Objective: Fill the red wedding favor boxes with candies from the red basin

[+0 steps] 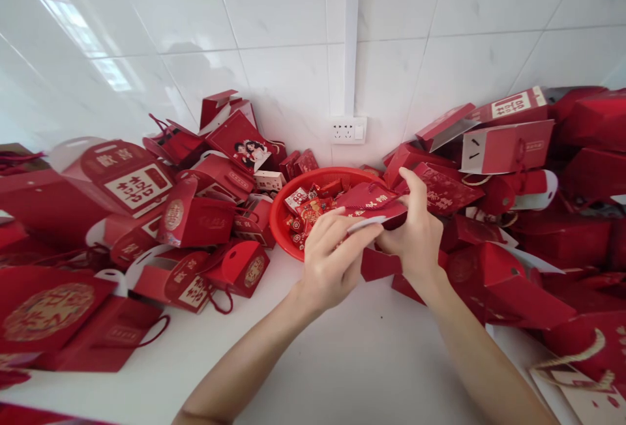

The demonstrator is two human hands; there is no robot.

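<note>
Red box [359, 197]: held in both hands above the basket's 3 o'clock side, tilted, with pale lettering and a dark red cord across its upper face.
Left hand [330, 265]: at the box's 7 o'clock, fingers pinching its pale edge.
Right hand [415, 242]: at the box's 4 o'clock, gripping that end, one finger raised toward 12 o'clock.
Basket [277, 226]: red, round, on the white table [342, 360]; small packets [308, 210] lie inside, toward its 9 o'clock.
Left heap [208, 219]: red boxes piled from the basket's 8 to 11 o'clock.
Right heap [518, 281]: more red boxes, from 2 to 4 o'clock.
Socket [348, 130]: on the tiled wall [274, 8], near the basket's 12 o'clock.
</note>
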